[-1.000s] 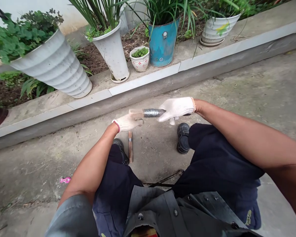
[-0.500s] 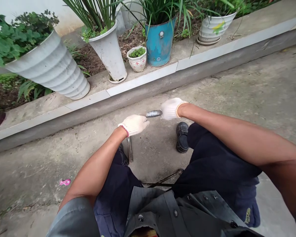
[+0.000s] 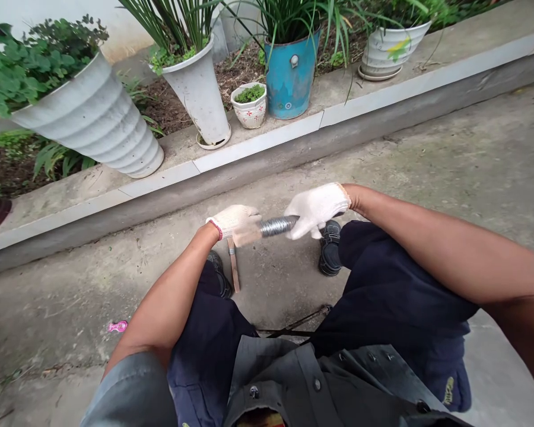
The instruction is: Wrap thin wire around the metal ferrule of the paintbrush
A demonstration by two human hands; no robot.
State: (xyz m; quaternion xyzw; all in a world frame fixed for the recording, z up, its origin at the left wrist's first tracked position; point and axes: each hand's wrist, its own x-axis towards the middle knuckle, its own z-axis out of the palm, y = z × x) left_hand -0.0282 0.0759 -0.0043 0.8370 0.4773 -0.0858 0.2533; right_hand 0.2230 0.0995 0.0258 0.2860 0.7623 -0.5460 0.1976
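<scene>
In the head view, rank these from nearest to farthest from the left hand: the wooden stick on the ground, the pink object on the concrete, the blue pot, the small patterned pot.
From the left hand:
1. Wooden stick, just below the hand, by the shoe.
2. Small patterned pot, up on the ledge.
3. Blue pot, on the ledge, further right.
4. Pink object, down-left on the concrete.

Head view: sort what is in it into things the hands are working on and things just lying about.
In hand:
left hand
right hand
wire-wrapped rod, held between both gloved hands

Lying about:
wooden-handled tool on the concrete
pink scrap
blue pot
small white pot
ribbed white pot
</scene>
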